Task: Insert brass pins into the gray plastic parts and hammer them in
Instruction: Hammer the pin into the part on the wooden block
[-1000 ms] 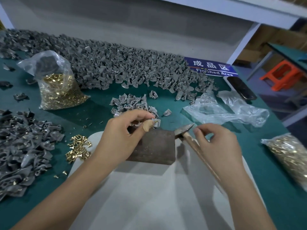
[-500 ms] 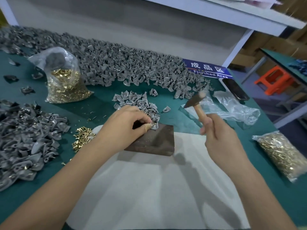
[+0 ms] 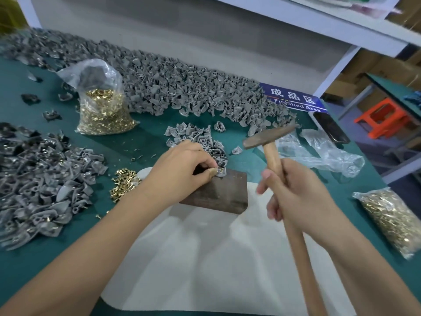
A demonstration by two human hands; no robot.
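Head camera, looking down at a green table point(image 3: 141, 142). At the centre a dark metal block point(image 3: 218, 193) sits on a white cloth point(image 3: 227, 258).

The left hand point(image 3: 180, 172) reaches in from 7 o'clock. Its thumb and fingers point(image 3: 210, 172) pinch a small gray plastic part point(image 3: 221, 171) against the far edge of the block, with a glint of a brass pin at the part's top; the detail there is too small to make out further.

The right hand point(image 3: 298, 192) comes in from 5 o'clock, its fingers wrapped round the wooden handle of a hammer point(image 3: 271, 142). The hammer's metal head is raised above the table at about 1 o'clock from the block, apart from the gray part, tilted with its left end lower.

Just beyond the block, at 12 o'clock, lies a small cluster of gray parts point(image 3: 196, 135). A long heap of gray parts point(image 3: 182, 87) runs along the far edge of the table, and another heap point(image 3: 38, 183) lies at 9 o'clock. A small pile of loose brass pins point(image 3: 124, 184) sits beside the cloth's left edge, near the left wrist.

A clear bag of brass pins point(image 3: 103, 108) stands at 11 o'clock. A second bag of pins point(image 3: 394, 221) lies at 3 o'clock. Crumpled clear plastic point(image 3: 325, 153) lies at 2 o'clock, with a dark phone point(image 3: 330, 130) behind it and a blue sign point(image 3: 293, 99) reading "Finished Area" beyond.
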